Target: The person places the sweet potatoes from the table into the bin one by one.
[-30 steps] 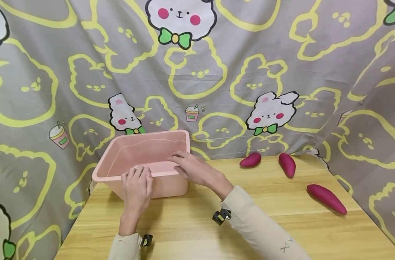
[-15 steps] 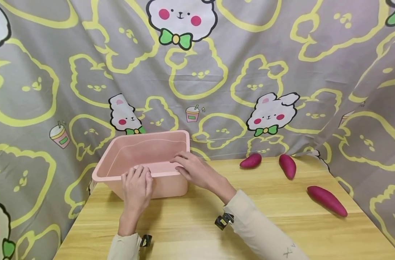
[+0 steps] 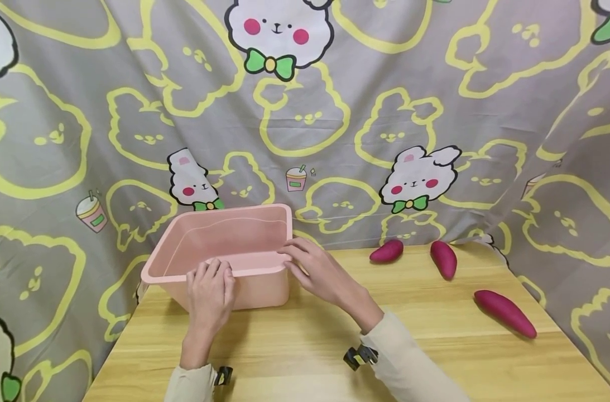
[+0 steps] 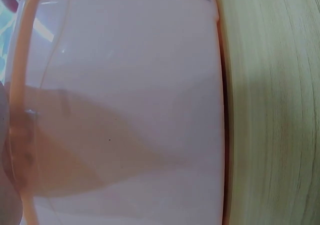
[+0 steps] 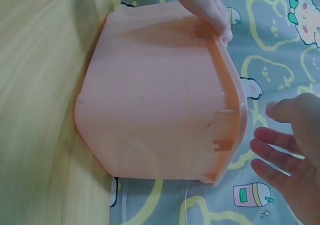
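Note:
A pink plastic bin (image 3: 262, 290) stands on the wooden table at the left, its open top facing up. My left hand (image 3: 209, 293) grips the middle of its front rim, fingers curled over the edge. In the left wrist view the bin's front wall (image 4: 130, 105) fills most of the picture, and only a sliver of that hand shows at the edge. Near the bin's right front corner is my right hand (image 3: 320, 271). The right wrist view shows its fingers (image 5: 275, 140) loosely bent, apart from the rim, with nothing held.
Three purple sweet potatoes lie at the table's right: one at the back (image 3: 387, 252), another beside it (image 3: 443, 260), and a longer one nearer the front (image 3: 505, 313). A grey cartoon-print curtain (image 3: 335, 134) hangs behind the table (image 3: 294, 352) and at both sides.
My right hand has drawn back to the right, from over the bin's front rim to its right corner. The left hand and the bin have stayed in place.

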Available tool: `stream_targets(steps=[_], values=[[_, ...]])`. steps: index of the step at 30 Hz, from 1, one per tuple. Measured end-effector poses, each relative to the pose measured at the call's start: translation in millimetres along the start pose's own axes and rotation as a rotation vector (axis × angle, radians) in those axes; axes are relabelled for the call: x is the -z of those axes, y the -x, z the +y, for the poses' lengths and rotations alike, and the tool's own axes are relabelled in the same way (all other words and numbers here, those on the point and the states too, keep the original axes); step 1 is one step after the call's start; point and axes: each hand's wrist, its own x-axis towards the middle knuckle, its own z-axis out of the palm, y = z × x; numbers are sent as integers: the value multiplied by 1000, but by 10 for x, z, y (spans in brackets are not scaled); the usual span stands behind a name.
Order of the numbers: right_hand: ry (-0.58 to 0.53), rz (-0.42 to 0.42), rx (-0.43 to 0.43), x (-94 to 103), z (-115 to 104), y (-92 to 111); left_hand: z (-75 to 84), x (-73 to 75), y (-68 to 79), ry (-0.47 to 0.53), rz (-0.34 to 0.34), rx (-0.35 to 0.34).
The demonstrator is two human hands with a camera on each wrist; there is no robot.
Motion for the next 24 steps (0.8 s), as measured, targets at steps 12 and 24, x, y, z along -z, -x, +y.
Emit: stream_targets(steps=[12, 24], values=[[30, 28, -114, 159, -11, 333, -4, -6, -7, 19, -3, -4], [51, 71, -162, 320, 43, 677, -20, -10, 7, 4, 7, -2]])
